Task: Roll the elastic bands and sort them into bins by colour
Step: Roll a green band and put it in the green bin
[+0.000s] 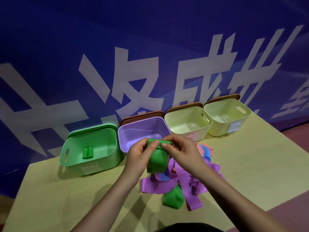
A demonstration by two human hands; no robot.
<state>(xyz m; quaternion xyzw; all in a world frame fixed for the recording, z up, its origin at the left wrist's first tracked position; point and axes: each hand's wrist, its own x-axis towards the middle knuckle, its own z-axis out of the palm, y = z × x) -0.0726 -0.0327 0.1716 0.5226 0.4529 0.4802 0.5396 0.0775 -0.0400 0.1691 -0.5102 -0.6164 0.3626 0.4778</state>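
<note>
The person's left hand (142,152) and right hand (181,150) are both raised over the yellow table (70,195), thumbs and fingertips pinching the rolled top end of a green band (156,158). Its loose tail hangs down between the wrists toward the pile of bands (185,180), a tangle of purple, blue, pink and green strips lying on the table just below and to the right of the hands. Along the far edge stand four bins in a row against the blue wall (150,39): a green bin (90,148) at the left with two small green rolls (88,153) lying side by side inside, then a purple bin (143,131), then two pale yellow bins (207,121) to the right
</note>
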